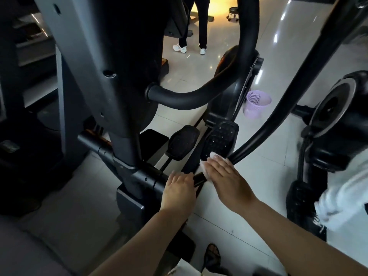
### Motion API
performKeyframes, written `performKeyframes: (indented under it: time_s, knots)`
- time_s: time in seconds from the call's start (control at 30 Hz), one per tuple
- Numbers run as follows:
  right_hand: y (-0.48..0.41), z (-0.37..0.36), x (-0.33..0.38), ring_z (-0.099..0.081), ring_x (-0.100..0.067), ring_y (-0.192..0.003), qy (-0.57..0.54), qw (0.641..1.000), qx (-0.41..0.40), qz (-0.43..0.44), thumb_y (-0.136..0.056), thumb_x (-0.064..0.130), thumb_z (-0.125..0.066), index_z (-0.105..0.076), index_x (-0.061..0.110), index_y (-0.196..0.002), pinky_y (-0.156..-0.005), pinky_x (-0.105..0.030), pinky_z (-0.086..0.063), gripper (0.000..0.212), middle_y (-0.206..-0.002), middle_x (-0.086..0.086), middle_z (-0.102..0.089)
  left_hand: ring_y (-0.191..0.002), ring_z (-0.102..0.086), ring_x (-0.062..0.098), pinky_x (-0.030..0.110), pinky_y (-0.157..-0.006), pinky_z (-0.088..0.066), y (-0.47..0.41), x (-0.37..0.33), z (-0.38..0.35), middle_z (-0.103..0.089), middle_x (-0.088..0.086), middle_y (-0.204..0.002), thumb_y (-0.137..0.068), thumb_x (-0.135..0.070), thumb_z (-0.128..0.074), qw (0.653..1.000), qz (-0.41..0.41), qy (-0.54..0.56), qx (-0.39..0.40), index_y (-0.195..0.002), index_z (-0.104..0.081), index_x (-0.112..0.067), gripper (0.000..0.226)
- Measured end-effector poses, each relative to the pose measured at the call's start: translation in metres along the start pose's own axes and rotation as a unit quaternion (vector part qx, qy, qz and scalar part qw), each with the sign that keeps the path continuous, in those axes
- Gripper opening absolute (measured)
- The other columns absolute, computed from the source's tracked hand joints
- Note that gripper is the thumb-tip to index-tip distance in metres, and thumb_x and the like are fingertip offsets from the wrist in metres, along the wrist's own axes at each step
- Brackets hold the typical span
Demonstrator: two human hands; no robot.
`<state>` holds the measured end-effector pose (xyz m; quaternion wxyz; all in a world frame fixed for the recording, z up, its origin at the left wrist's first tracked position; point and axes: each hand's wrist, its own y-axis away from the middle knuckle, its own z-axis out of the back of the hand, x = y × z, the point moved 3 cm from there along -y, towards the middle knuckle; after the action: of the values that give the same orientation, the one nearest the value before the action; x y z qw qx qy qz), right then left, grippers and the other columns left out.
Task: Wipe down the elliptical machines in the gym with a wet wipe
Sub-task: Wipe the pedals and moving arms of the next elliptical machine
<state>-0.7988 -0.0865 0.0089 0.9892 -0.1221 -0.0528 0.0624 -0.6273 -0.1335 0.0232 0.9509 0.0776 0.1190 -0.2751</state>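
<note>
Wipe [205, 169] lies mostly hidden beneath right hand [229, 176].

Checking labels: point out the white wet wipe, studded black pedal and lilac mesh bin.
white wet wipe [204, 165], head view, left edge
studded black pedal [220, 138], head view, tread centre
lilac mesh bin [253, 109], head view, side wall

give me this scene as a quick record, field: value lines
right hand: flat on the wipe, pressing it to the near end of the pedal
left hand: grips the bar low on the machine
wipe: white, mostly under the hand
other pedal: untouched
basket: purple, beyond the pedals
person: standing far back
</note>
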Motion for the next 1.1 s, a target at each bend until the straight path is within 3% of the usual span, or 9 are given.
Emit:
performKeyframes:
  time_s: [0.1,0.3,0.37,0.43,0.6,0.73,0.83,0.97,1.1]
  knots:
    - [-0.003,-0.006,0.024,-0.024,-0.026,-0.152,-0.028,0.999,-0.005,-0.018,-0.093,0.009,-0.054,-0.044,0.008,-0.151,-0.123,-0.04,-0.013,0.06,-0.159,-0.01,-0.04,-0.139,-0.047,0.016,0.032,-0.126,0.0,0.007,0.002,-0.001,-0.063,0.0,-0.135,-0.096,-0.021,-0.058,0.999,0.01,0.022,-0.028,-0.139,-0.056,-0.014,0.044]
    - [-0.002,-0.014,0.038,-0.016,-0.023,-0.156,0.023,0.996,0.052,0.061,-0.099,0.021,-0.027,-0.023,0.012,-0.16,-0.124,-0.039,-0.015,0.063,-0.166,-0.003,-0.025,-0.14,-0.047,0.025,0.037,-0.127,-0.002,0.012,0.007,0.003,-0.065,0.007,-0.129,-0.094,-0.014,-0.054,0.998,0.011,0.031,-0.052,-0.131,-0.061,-0.007,0.039]
    - [0.0,-0.011,0.03,-0.018,-0.024,-0.155,0.026,0.999,0.042,0.022,-0.097,0.016,-0.041,-0.027,0.012,-0.159,-0.124,-0.04,-0.018,0.064,-0.165,-0.006,-0.029,-0.147,-0.037,0.023,0.038,-0.129,-0.001,0.016,0.013,0.003,-0.062,0.004,-0.133,-0.097,-0.016,-0.034,0.999,0.011,0.024,-0.04,-0.133,-0.058,-0.008,0.044]
    - [-0.005,-0.008,0.037,-0.025,-0.027,-0.153,-0.032,0.999,0.031,-0.016,-0.09,0.007,-0.052,-0.039,0.01,-0.154,-0.123,-0.039,-0.014,0.066,-0.159,-0.009,-0.04,-0.149,-0.034,0.024,0.039,-0.129,-0.001,0.02,0.016,0.006,-0.06,0.005,-0.136,-0.092,-0.022,-0.012,0.998,0.007,0.043,-0.054,-0.134,-0.057,-0.007,0.064]
    - [-0.017,-0.002,0.054,-0.017,-0.01,-0.154,-0.179,0.973,0.119,0.086,-0.097,0.0,-0.038,-0.036,0.015,-0.157,-0.127,-0.029,-0.005,0.062,-0.164,-0.001,-0.03,-0.14,-0.048,0.035,0.049,-0.122,-0.018,0.027,0.022,0.004,-0.067,0.013,-0.129,-0.094,-0.019,-0.026,0.991,0.02,0.072,-0.11,-0.123,-0.067,0.0,0.054]
    - [-0.019,0.003,0.038,-0.03,-0.018,-0.15,-0.12,0.986,0.088,0.075,-0.094,0.004,-0.036,-0.04,0.016,-0.155,-0.124,-0.024,0.0,0.062,-0.158,-0.002,-0.042,-0.154,-0.023,0.028,0.04,-0.127,0.005,0.026,0.017,0.009,-0.052,0.009,-0.149,-0.097,-0.024,-0.019,0.996,0.042,0.061,-0.052,-0.139,-0.056,-0.007,0.059]
    - [-0.012,-0.005,0.046,-0.018,-0.013,-0.154,-0.104,0.985,0.097,0.1,-0.096,0.003,-0.041,-0.03,0.02,-0.159,-0.125,-0.029,-0.004,0.066,-0.164,0.005,-0.03,-0.157,-0.009,0.025,0.037,-0.124,0.017,0.023,0.008,0.015,-0.04,0.001,-0.158,-0.104,-0.02,-0.032,0.996,0.061,0.05,-0.032,-0.152,-0.042,-0.013,0.05]
    - [-0.007,0.006,0.013,-0.028,-0.019,-0.152,-0.026,0.997,0.068,0.022,-0.091,0.009,-0.029,-0.038,0.016,-0.155,-0.125,-0.032,-0.01,0.066,-0.157,-0.002,-0.044,-0.158,-0.005,0.025,0.044,-0.126,0.012,0.016,0.001,0.012,-0.04,0.0,-0.158,-0.106,-0.025,-0.035,0.997,0.069,0.016,0.01,-0.144,-0.047,-0.015,0.042]
    - [0.0,0.007,0.022,-0.038,-0.033,-0.146,0.051,0.998,0.031,-0.004,-0.089,0.011,-0.031,-0.044,0.005,-0.15,-0.12,-0.042,-0.022,0.063,-0.153,-0.012,-0.048,-0.153,-0.023,0.023,0.052,-0.127,0.006,0.008,-0.012,0.011,-0.052,-0.003,-0.146,-0.106,-0.026,-0.035,0.997,0.07,-0.007,0.031,-0.137,-0.053,-0.017,0.036]
